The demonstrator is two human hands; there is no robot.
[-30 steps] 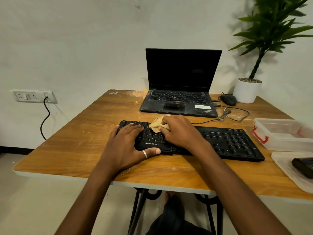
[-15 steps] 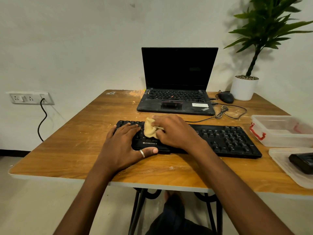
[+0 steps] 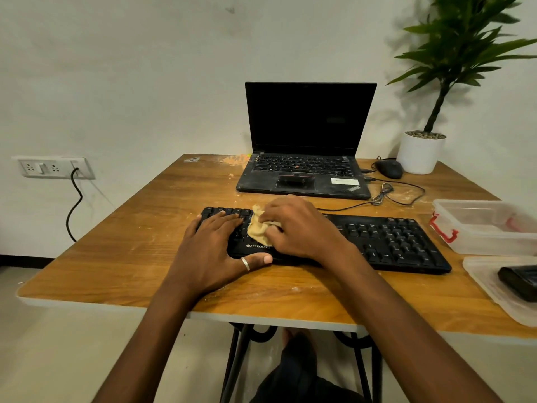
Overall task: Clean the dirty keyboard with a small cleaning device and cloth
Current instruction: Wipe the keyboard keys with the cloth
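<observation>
A black keyboard (image 3: 389,242) lies across the wooden table (image 3: 139,234) in front of me. My left hand (image 3: 213,248) rests flat on its left end, fingers straight over the keys and the ringed thumb along the front edge. My right hand (image 3: 299,225) grips a crumpled beige cloth (image 3: 258,229) and presses it on the keys just right of my left hand. A small black device (image 3: 520,282) lies on a clear lid (image 3: 491,283) at the right edge.
An open, dusty black laptop (image 3: 305,170) stands behind the keyboard. A mouse (image 3: 389,168) with its coiled cable and a white potted plant (image 3: 421,152) sit at the back right. A clear plastic box (image 3: 488,228) with red clips stands right of the keyboard. Dust specks dot the table.
My right hand has slid the cloth a little left and toward the keyboard's front, closer to my left hand. My left hand has stayed on the left end.
</observation>
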